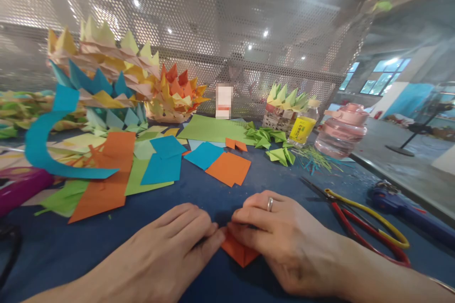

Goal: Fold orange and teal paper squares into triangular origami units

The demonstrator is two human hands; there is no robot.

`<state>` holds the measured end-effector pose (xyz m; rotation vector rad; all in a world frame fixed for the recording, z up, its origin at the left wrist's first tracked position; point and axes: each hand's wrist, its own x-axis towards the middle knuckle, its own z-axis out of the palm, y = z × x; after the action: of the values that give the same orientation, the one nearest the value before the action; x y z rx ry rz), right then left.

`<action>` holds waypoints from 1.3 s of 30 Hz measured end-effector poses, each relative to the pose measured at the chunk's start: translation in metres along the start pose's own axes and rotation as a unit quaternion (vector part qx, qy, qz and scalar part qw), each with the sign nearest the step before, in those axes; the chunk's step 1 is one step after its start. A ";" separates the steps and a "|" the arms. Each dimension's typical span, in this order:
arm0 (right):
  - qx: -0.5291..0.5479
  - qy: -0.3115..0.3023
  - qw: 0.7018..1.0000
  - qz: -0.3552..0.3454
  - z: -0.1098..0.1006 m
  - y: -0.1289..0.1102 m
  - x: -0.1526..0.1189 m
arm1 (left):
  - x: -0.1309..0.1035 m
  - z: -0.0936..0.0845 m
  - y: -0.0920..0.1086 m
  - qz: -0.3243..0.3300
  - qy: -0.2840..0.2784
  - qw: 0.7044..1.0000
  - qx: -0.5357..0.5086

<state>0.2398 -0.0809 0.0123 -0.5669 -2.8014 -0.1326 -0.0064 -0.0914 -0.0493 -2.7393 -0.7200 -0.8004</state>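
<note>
While the left hand (185,239) and the right hand (277,232) sit almost fingertip to fingertip on the near side of the dark blue tabletop (209,196), I see a small folded piece of orange-red paper (242,253) just right of the left fingertips, partly covered by the right hand. The right hand, wearing a silver ring (270,204), lays bent fingers over the paper, and a pointed corner shows on the near side. The left hand's fingers bend close together, their tips at the paper's left edge. I cannot tell whether either hand pinches the paper or only presses it. To the right lie scissors with yellow and red handles (375,208); farther off lie flat orange paper (229,168) and bright blue paper squares (161,170).
</note>
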 end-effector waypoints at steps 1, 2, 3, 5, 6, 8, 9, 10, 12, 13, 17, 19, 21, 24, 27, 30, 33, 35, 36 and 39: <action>0.001 -0.004 1.000 0.005 0.000 0.000 0.001 | 0.001 0.000 0.000 0.004 0.015 1.000 0.008; 0.001 -0.005 1.000 0.008 0.000 -0.001 0.001 | 0.001 -0.001 0.001 0.010 0.033 0.999 0.016; -0.002 -0.005 1.000 0.009 0.000 -0.001 0.001 | 0.001 -0.001 0.001 0.016 0.047 0.998 0.024; -0.020 -0.002 1.000 0.005 -0.001 -0.001 0.001 | 0.002 -0.002 0.000 0.024 0.056 0.998 0.035; -0.031 -0.002 1.000 0.000 -0.002 -0.001 0.001 | 0.002 -0.002 0.000 0.028 0.056 0.997 0.041; -0.056 -0.005 0.998 -0.009 -0.003 -0.001 0.000 | 0.002 -0.002 -0.001 0.036 0.062 0.996 0.055; -0.067 -0.007 0.998 -0.012 -0.003 -0.001 0.000 | 0.002 -0.002 -0.001 0.039 0.064 0.995 0.060; -0.079 -0.010 0.997 -0.015 -0.003 -0.001 -0.001 | 0.002 -0.002 -0.001 0.042 0.063 0.995 0.065; -0.098 -0.009 0.995 -0.022 -0.003 -0.001 -0.002 | 0.002 -0.002 -0.001 0.045 0.060 0.995 0.070; -0.105 -0.006 0.994 -0.025 -0.003 -0.001 -0.003 | 0.001 -0.002 -0.001 0.044 0.057 0.995 0.071; -0.111 0.016 0.993 -0.019 -0.004 -0.002 -0.004 | 0.001 -0.003 0.001 0.024 0.064 0.995 0.073; -0.081 0.031 0.996 -0.003 -0.006 -0.004 -0.004 | 0.002 -0.004 0.001 0.027 0.061 0.995 0.073; -0.028 0.030 0.999 0.020 -0.010 -0.006 -0.002 | 0.004 -0.006 0.002 0.032 0.062 0.995 0.071; 0.042 -0.009 0.997 0.058 -0.015 -0.008 0.000 | 0.006 -0.009 0.001 0.029 0.074 0.995 0.066; 0.076 -0.037 0.994 0.072 -0.018 -0.004 0.001 | 0.006 -0.011 0.000 0.042 0.068 0.994 0.070; 0.099 -0.058 0.991 0.064 -0.018 0.001 0.000 | 0.007 -0.011 0.002 0.032 0.053 0.996 0.060; 0.117 -0.064 0.989 0.057 -0.016 0.003 -0.001 | 0.013 -0.011 0.007 0.019 0.033 0.999 0.015; 0.127 -0.060 0.988 0.057 -0.015 0.003 -0.001 | 0.020 -0.012 0.011 0.031 0.023 0.999 -0.004; 0.132 -0.057 0.988 0.056 -0.015 0.003 -0.001 | 0.024 -0.013 0.013 0.038 0.011 0.999 -0.008; 0.138 -0.052 0.988 0.053 -0.013 0.004 -0.003 | 0.034 -0.016 0.019 0.018 0.043 0.998 -0.042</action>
<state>0.2468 -0.0803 0.0240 -0.6686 -2.8129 0.3097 0.0211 -0.0993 -0.0182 -2.7633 -0.6315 -0.9548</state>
